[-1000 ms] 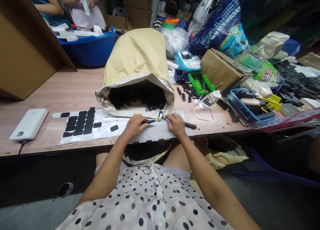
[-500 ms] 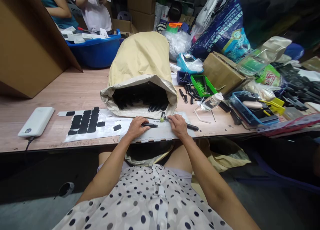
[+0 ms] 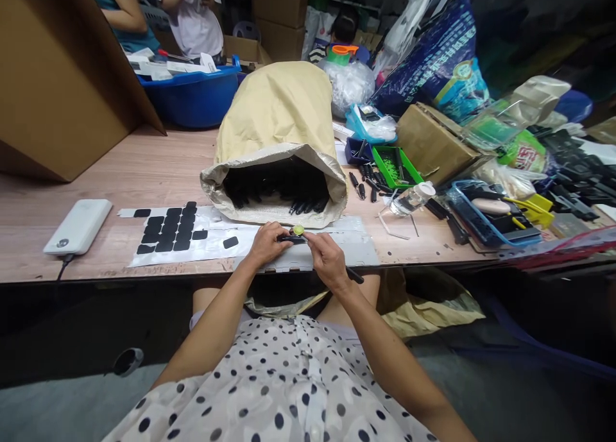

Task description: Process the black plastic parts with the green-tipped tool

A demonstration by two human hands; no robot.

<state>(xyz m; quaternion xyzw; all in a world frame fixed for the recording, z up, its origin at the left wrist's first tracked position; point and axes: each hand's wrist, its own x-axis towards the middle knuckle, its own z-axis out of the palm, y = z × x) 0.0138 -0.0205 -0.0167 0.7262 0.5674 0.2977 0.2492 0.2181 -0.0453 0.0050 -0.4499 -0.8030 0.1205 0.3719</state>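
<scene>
My left hand (image 3: 267,243) is closed on a slim black pen-like piece (image 3: 294,239), low over the grey board (image 3: 356,237) at the table's front edge. In my right hand (image 3: 328,260) is a small hammer with a round yellow-green face (image 3: 298,230) and a black handle (image 3: 355,275) that sticks out behind the palm. Its head is right at the black piece, by my left fingertips; whether they touch I cannot tell. Just beyond my hands lies a tan woven sack (image 3: 276,108), its mouth turned towards me, with many black pieces (image 3: 308,204) inside.
Left of the board are a sheet of black stickers (image 3: 173,230) and a white power bank (image 3: 77,226) on a cable. To the right stand a clear bottle (image 3: 412,198), a green tray (image 3: 395,166) and a blue tool basket (image 3: 495,217). Two people stand behind the blue tub (image 3: 192,99).
My right hand has moved left and turned, bringing the hammer head over to the black piece; the handle end now points down towards me. My left hand keeps its hold.
</scene>
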